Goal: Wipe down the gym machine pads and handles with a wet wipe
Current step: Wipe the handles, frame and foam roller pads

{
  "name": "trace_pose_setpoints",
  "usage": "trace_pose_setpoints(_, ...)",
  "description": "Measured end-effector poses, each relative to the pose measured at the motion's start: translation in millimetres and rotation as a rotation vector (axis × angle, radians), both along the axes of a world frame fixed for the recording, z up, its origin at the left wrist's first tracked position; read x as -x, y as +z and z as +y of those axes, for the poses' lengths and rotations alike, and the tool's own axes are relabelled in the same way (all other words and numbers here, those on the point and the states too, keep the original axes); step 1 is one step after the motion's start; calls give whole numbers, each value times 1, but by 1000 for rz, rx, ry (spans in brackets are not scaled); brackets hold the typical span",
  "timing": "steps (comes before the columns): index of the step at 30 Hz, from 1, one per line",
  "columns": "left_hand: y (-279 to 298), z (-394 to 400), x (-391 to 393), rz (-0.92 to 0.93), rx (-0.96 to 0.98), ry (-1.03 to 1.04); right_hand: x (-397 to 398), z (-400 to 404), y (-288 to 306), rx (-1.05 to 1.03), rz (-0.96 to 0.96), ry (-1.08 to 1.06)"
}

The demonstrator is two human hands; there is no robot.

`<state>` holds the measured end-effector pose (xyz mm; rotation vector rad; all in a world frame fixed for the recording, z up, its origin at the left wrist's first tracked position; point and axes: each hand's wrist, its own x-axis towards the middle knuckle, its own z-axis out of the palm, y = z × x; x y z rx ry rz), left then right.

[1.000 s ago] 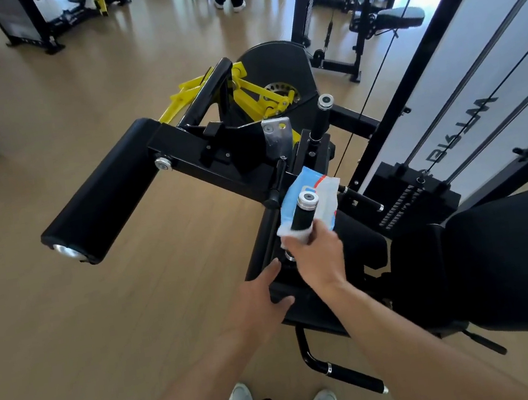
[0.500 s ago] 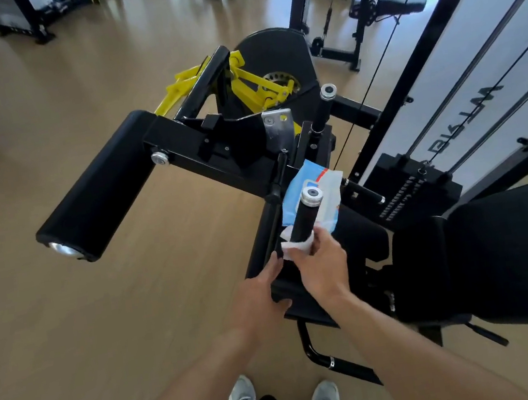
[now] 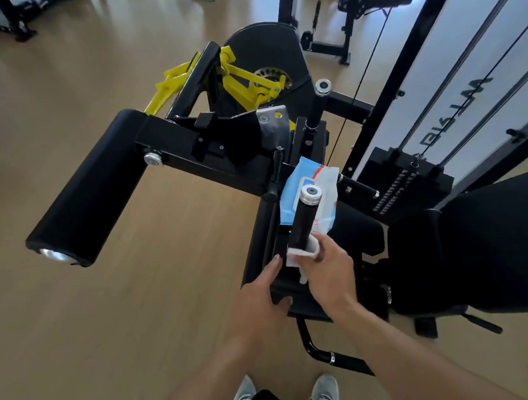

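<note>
Gripping the wet wipe [image 3: 301, 251] round the base of the handle [image 3: 305, 219], the right hand [image 3: 329, 270] scrubs it; the left hand [image 3: 261, 306], fingers loosely extended, braces on the seat frame [image 3: 282, 294]. Behind lies the wipe packet [image 3: 319, 179], within reach.

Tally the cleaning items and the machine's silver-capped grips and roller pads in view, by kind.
White wet wipe, wrapped round the near grip by the right hand: 1
Blue wipe packet: 1
Upright silver-capped handles: 2
Roller pad: 1
Total: 5
</note>
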<state>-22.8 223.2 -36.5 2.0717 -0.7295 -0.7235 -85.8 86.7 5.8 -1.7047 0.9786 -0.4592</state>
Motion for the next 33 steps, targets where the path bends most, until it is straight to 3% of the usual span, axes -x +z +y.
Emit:
trace_pose_setpoints(5,4,3,-5,78,86,94,7,-6,10,45,-123,-81)
trace_pose_setpoints(12,64,-25,-10,-66,407,372,3,-18,33,-44,-218,-119)
trace_pose_setpoints(16,111,-65,-14,-141,581,448,2,-28,30,-135,-184,-7)
trace_pose_setpoints(20,149,-121,-3,-249,661,424,6,-53,37,-110,-53,263)
trace_pose_setpoints(23,159,-168,4,-291,643,409,14,-91,38,-232,-89,294)
trace_pose_setpoints(27,135,-227,6,-383,439,483,25,-173,26,-547,-128,99)
trace_pose_setpoints(33,98,-257,20,-311,163,495,7,-265,26,-644,-26,-62)
